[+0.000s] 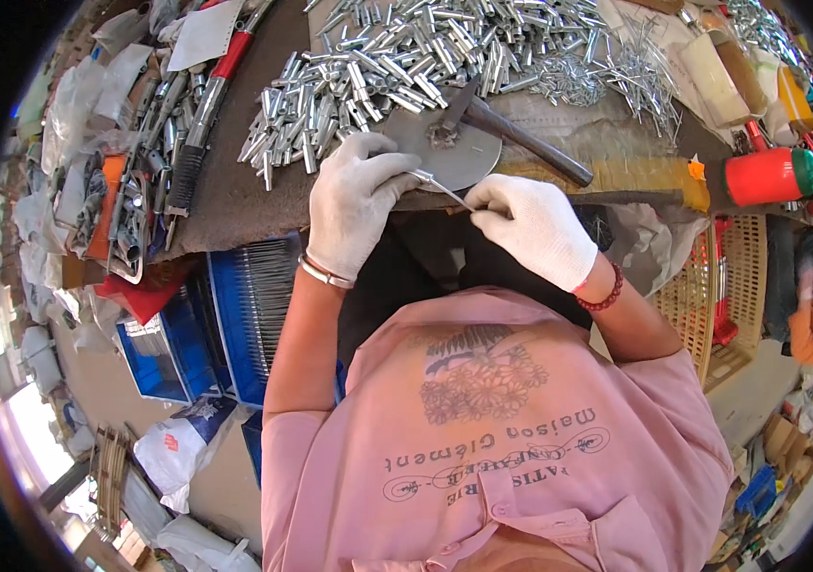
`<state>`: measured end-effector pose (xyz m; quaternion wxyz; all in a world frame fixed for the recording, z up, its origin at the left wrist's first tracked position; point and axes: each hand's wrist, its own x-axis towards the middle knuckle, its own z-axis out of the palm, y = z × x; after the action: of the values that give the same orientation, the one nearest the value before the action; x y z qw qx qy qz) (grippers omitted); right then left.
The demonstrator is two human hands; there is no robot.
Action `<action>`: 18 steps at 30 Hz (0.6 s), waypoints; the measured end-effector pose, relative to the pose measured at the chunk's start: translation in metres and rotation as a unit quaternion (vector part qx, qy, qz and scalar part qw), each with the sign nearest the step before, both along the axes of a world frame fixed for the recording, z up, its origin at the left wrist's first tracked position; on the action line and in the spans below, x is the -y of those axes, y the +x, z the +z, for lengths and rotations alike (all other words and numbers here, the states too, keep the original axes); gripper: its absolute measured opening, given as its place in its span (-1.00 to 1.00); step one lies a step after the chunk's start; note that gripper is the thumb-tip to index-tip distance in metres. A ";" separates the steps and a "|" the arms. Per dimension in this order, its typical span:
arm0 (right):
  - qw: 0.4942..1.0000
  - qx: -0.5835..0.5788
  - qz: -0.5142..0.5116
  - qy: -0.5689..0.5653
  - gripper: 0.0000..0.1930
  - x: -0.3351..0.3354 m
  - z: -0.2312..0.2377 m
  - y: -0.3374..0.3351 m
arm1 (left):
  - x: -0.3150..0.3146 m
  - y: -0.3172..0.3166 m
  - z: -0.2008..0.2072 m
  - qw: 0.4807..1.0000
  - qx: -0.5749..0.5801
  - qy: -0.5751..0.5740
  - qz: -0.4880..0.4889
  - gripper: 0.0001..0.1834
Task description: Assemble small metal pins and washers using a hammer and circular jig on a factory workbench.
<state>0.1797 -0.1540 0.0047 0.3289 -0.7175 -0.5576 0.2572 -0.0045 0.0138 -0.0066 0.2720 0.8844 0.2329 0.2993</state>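
- We see the left hand [349,205] nearly closed, thumb and fingertips pinching a small metal tube [423,175], its end turned right, presumably to face the thin rod [453,197].
- The right hand [532,227] is closed in a fine pinch on that rod; we cannot tell whether the rod sits inside the tube.
- Both pieces are held at the near side of the round metal plate [476,162] on the worktop [235,195].
- We judge the tube pile [368,86], far left, and pin pile [569,81], farther right, are placed within easy reach; the hammer's [530,143] handle points near right, handy for grasping.
- Wrists: left fairly straight, right angled inward.
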 end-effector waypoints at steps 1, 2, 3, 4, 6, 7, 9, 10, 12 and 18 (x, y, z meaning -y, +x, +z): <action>0.997 -0.074 0.008 -0.023 -0.83 0.001 0.001 -0.003 | 0.003 0.000 0.001 0.999 -0.009 0.038 0.020 -0.76; 0.991 -0.134 0.011 -0.022 -0.76 0.003 -0.006 -0.004 | 0.011 0.001 -0.003 0.999 0.019 -0.007 0.050 -0.73; 0.990 -0.137 0.011 -0.021 -0.76 0.004 -0.005 -0.006 | 0.024 -0.001 -0.006 0.994 0.044 -0.051 0.085 -0.70; 0.975 -0.210 0.008 -0.072 -0.74 0.004 -0.003 -0.007 | 0.032 -0.004 -0.009 0.993 0.048 -0.047 0.099 -0.67; 0.927 -0.345 -0.004 -0.150 -0.68 0.005 0.005 -0.012 | 0.055 -0.006 0.004 0.947 -0.008 -0.274 0.166 -0.66; 0.926 -0.346 -0.002 -0.152 -0.68 0.006 0.007 -0.014 | 0.059 -0.004 0.007 0.928 -0.010 -0.333 0.167 -0.57; 0.894 -0.415 -0.022 -0.169 -0.69 0.008 0.010 -0.017 | 0.064 0.000 0.019 0.902 -0.006 -0.392 0.183 -0.53; 0.893 -0.416 -0.019 -0.171 -0.69 0.009 0.011 -0.019 | 0.064 0.001 0.022 0.872 0.002 -0.449 0.194 -0.49; 0.883 -0.437 -0.029 -0.171 -0.71 0.010 0.011 -0.022 | 0.062 -0.003 0.017 0.860 0.019 -0.479 0.177 -0.43; 0.882 -0.445 -0.032 -0.150 -0.67 0.011 0.011 -0.035 | 0.056 -0.013 0.009 0.815 0.081 -0.559 0.127 -0.35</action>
<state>0.1452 -0.1651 0.0155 0.4390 -0.5855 -0.2837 0.6196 -0.0178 -0.0426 0.0023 0.6973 0.5148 0.4475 0.2202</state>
